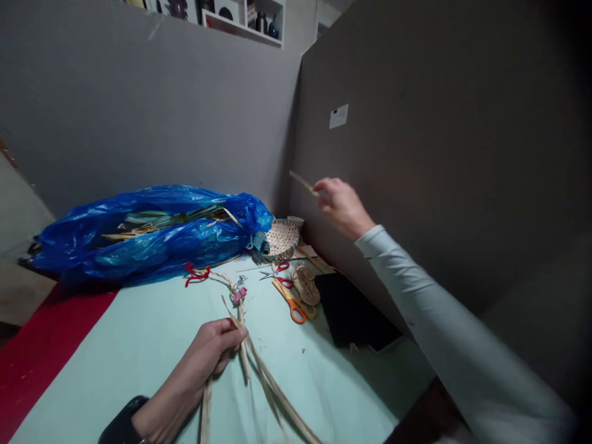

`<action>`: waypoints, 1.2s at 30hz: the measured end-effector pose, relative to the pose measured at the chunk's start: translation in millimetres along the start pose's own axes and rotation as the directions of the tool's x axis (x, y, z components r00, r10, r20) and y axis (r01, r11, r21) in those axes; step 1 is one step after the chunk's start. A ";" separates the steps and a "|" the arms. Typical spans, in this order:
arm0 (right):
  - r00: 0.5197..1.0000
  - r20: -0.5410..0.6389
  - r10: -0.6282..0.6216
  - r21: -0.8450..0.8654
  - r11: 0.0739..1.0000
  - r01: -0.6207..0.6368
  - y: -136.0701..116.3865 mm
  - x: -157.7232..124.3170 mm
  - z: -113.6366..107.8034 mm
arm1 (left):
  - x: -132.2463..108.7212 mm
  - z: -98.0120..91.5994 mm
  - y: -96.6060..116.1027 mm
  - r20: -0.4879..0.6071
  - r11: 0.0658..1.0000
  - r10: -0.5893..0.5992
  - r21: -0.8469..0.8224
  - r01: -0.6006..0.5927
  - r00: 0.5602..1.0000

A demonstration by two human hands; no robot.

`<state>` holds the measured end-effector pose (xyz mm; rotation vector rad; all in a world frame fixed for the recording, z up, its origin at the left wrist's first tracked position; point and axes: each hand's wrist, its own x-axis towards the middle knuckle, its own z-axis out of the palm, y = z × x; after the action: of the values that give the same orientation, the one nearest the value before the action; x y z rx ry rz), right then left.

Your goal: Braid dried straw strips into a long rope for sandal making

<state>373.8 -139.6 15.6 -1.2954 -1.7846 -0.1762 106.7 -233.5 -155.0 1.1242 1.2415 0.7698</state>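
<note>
Two grey partitions (pixel 152 105) are meeting in a corner in front of me, a white shelf (pixel 247 28) showing above them and a small white label (pixel 338 116) clinging to the right-hand one. A pale green cloth (pixel 152 333) is spreading beneath my work, with a red surface (pixel 50 351) showing along its left. Across the back, a blue plastic bag (pixel 152 256) is gaping over dry plant strips (pixel 134 231); beside it a woven basket (pixel 282 236) is leaning, and orange-handled scissors (pixel 290 301) are lying nearer me. Mid-cloth, the plaited strand (pixel 242 312) is running down from a pink clip (pixel 239 296). My left hand (pixel 213 351) is pinching it below the clip, thumb closed against fingers, while its loose ends (pixel 272 383) are trailing toward me. Raised before the right partition, my right hand (pixel 341 206) is gripping a thin strip (pixel 303 181), fingertips pressed together.
</note>
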 end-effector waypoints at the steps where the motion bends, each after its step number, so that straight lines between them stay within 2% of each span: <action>1: 0.998 0.056 -0.027 -0.124 0.992 0.034 -3.1 -10.2 14.2 | -0.3 -0.2 0.5 0.011 1.000 0.003 -0.011 -0.003 1.000; 2: 0.988 0.142 -0.053 -0.172 0.982 0.077 -9.8 -25.0 28.4 | -0.7 -0.3 1.2 0.019 1.000 0.003 -0.021 -0.003 1.000; 3: 0.964 0.258 -0.069 -0.141 0.984 0.109 -19.4 -43.1 42.4 | -1.1 -0.3 2.2 0.025 1.000 0.001 -0.026 0.000 1.000; 5: 0.826 0.553 -0.111 0.061 0.994 0.093 -42.3 -82.8 68.3 | -1.8 -0.1 4.1 0.028 1.000 0.008 -0.029 -0.007 1.000; 6: 0.760 0.637 -0.132 0.138 0.989 0.056 -53.2 -100.8 79.5 | -2.0 0.0 4.8 0.028 0.999 0.020 -0.031 -0.019 0.999; 7: 0.730 0.669 -0.140 0.179 0.983 0.025 -62.4 -115.9 89.1 | -2.0 0.2 5.3 0.027 0.999 0.031 -0.034 -0.030 0.999; 9: 0.734 0.671 -0.104 0.206 0.977 -0.050 -73.4 -135.1 102.6 | -1.9 0.4 5.7 0.023 0.999 0.027 -0.038 -0.026 0.999; 12: 0.759 0.642 -0.110 0.258 0.963 -0.079 -73.7 -142.3 109.9 | -2.2 0.4 5.8 0.014 0.999 -0.001 -0.043 0.001 1.000; 15: 0.765 0.630 -0.130 0.303 0.949 -0.088 -69.1 -142.5 108.8 | -3.9 1.0 6.9 0.015 0.999 0.009 -0.052 -0.009 1.000; 18: 0.813 0.577 -0.082 0.350 0.924 -0.156 -71.0 -146.9 105.4 | -5.2 2.5 8.2 -0.013 0.999 0.020 -0.041 -0.021 1.000; 20: 0.838 0.537 -0.099 0.401 0.904 -0.150 -74.9 -151.0 102.3 | -5.4 3.7 8.4 -0.029 0.999 0.020 -0.046 -0.021 0.999; 24: 0.811 0.535 -0.236 0.494 0.866 -0.074 -80.3 -156.7 97.9 | -6.1 5.5 8.3 -0.033 0.997 0.022 -0.067 -0.025 0.999; 29: 0.836 0.528 -0.152 0.525 0.832 -0.179 -79.0 -154.1 98.4 | -7.5 4.9 8.6 -0.012 0.998 0.030 -0.056 -0.030 0.999; 31: 0.845 0.529 -0.077 0.594 0.745 -0.304 -77.2 -148.6 93.7 | -7.4 4.0 8.2 0.004 0.998 0.021 -0.053 -0.020 1.000; 33: 0.852 0.520 0.064 0.695 0.549 -0.465 -75.3 -143.1 85.1 | -7.2 3.4 7.8 0.015 0.999 0.024 -0.049 -0.023 1.000; 35: 0.816 0.547 0.187 0.749 0.326 -0.577 -74.1 -141.8 76.0 | -6.9 3.0 7.7 0.019 0.999 0.027 -0.041 -0.026 0.999; 36: 0.783 0.587 0.205 0.741 0.254 -0.622 -74.2 -144.0 72.8 | -6.7 2.9 7.7 0.022 0.999 0.026 -0.040 -0.025 0.999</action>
<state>278.6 -230.2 -103.8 -0.8753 -1.2930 1.3481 109.1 -237.9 -145.6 1.1154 1.1900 0.7951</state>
